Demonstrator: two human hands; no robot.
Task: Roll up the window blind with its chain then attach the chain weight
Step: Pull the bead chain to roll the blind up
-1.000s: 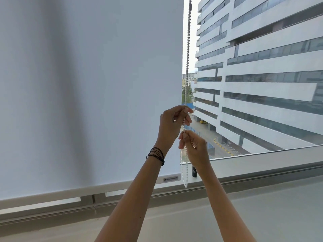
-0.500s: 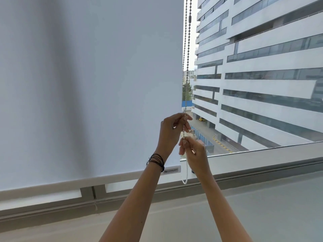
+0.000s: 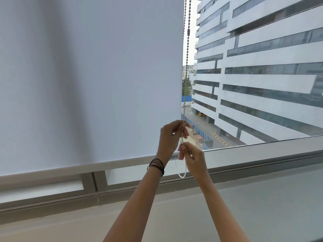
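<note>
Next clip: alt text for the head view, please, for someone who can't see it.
Two hands pinch a blind's bead chain, left hand above right hand, a slack loop hanging below. The white roller blind covers the window's left side almost to the frame; a pale multi-storey building shows outside on the right.

Count: 1 blind (image 3: 87, 75). 1 chain (image 3: 186, 67), 2 strands up top, 1 dark connector (image 3: 188, 32) on it. 2 hands: left hand (image 3: 170, 137), right hand (image 3: 193, 158). Wristbands (image 3: 156, 165): several thin ones, can't separate. 1 label (image 3: 173, 157). 1 big building (image 3: 262, 75) outside.
</note>
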